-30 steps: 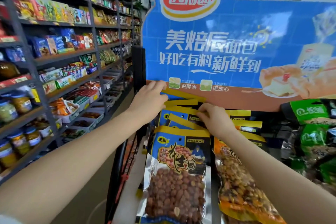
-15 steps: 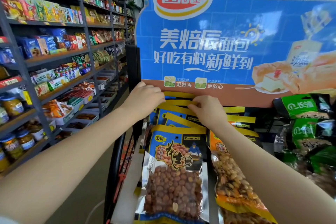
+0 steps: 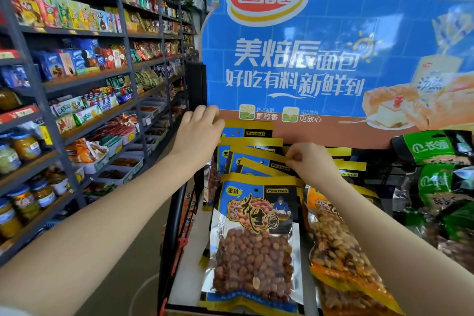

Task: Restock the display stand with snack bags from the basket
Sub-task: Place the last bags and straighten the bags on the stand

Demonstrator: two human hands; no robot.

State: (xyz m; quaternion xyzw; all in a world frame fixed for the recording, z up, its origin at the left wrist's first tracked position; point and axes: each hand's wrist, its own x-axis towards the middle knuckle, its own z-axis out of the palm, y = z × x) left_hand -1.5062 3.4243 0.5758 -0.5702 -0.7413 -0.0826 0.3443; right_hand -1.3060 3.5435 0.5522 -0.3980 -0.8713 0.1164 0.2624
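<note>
Several blue-and-yellow peanut bags [image 3: 252, 233] stand in a row on the display stand [image 3: 179, 277], under its big blue header board [image 3: 307, 64]. My left hand [image 3: 198, 133] grips the top left edge of the rearmost peanut bag [image 3: 250, 131], just below the board. My right hand [image 3: 307, 158] pinches the yellow top strip of a middle peanut bag [image 3: 261, 160] in the row. The front bag shows red-skinned peanuts through a clear window. The basket is out of view.
Orange-trimmed nut bags [image 3: 338, 246] stand right of the blue row, and green bags [image 3: 436, 151] fill the far right. Dark store shelves [image 3: 77, 79] packed with snacks and jars line the left side, with an aisle floor [image 3: 133, 251] between.
Both hands stayed at the bag tops. The left hand shifted slightly up and left to the rear bag's corner; the right hand closed into a pinch on a yellow strip.
</note>
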